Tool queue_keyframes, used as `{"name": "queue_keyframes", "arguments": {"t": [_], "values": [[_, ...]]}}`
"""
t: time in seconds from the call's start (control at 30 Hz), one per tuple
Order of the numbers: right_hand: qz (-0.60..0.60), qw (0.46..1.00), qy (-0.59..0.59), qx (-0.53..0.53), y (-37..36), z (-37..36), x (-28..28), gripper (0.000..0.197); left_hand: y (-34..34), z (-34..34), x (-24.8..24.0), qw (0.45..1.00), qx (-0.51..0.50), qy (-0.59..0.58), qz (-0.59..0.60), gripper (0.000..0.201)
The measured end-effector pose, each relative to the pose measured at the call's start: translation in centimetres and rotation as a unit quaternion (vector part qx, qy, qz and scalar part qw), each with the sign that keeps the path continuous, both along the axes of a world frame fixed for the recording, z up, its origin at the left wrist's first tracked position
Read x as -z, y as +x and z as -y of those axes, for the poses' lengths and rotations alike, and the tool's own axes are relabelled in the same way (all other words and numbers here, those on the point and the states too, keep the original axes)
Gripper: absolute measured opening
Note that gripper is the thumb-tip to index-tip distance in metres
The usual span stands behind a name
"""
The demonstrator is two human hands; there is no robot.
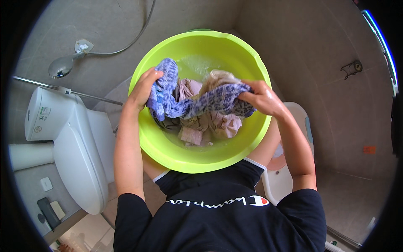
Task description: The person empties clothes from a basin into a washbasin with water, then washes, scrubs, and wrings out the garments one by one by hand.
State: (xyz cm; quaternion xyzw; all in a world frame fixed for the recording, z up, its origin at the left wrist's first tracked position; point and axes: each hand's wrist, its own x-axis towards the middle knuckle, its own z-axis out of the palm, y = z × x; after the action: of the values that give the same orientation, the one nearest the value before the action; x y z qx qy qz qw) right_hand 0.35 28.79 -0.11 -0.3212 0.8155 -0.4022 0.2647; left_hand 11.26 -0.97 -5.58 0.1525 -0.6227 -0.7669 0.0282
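A wet cloth with a blue and purple pattern (197, 105) stretches between my two hands, sagging in the middle. My left hand (145, 88) grips its left end, near the basin's left rim; a bunched part stands up beside the fingers. My right hand (262, 97) is closed round the other end, at the right. Both hands are over a large lime-green basin (201, 165). Below the patterned cloth lie pale pink clothes (226, 124), and a beige cloth (218, 77) shows just behind it. Some water sits in the bottom of the basin. Dark fabric is partly hidden beneath my left hand.
At the left stands a white toilet (75, 164) with its lid down, and a metal rail (96, 98) runs near it. A shower head (62, 66) with a hose hangs on the far-left wall. Right of my leg is a white plastic tub-like object (279, 185).
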Motion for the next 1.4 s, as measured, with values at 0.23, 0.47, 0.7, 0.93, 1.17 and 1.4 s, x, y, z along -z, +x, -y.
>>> {"name": "queue_keyframes", "arguments": {"t": [0.23,0.47,0.7,0.93,1.17,1.4], "values": [[-0.075,0.971,-0.175,0.144,-3.8,3.6,-1.0,0.032,0.0,-0.8,1.7,0.948,0.115,-0.277,0.105,0.046],[-0.054,0.997,0.062,0.008,-7.2,5.9,8.3,0.05,-0.9,-3.7,2.4,0.827,0.305,-0.432,0.189,0.062],[-0.388,0.889,0.141,0.198,-7.2,8.5,15.6,0.047,-4.7,-10.2,4.9,0.716,0.194,-0.665,0.09,0.082],[-0.192,0.968,0.077,0.144,-10.7,10.4,11.4,0.031,-5.3,-9.7,7.4,0.806,0.148,-0.57,0.056,0.05],[-0.122,0.959,-0.049,0.25,-11.3,10.4,10.6,0.045,-5.4,-8.7,2.6,0.794,0.413,-0.446,-0.029,0.028],[-0.215,0.972,0.031,0.086,-8.4,11.3,22.2,0.04,-12.7,-6.1,11.0,0.745,0.019,-0.666,0.046,0.057]]}}
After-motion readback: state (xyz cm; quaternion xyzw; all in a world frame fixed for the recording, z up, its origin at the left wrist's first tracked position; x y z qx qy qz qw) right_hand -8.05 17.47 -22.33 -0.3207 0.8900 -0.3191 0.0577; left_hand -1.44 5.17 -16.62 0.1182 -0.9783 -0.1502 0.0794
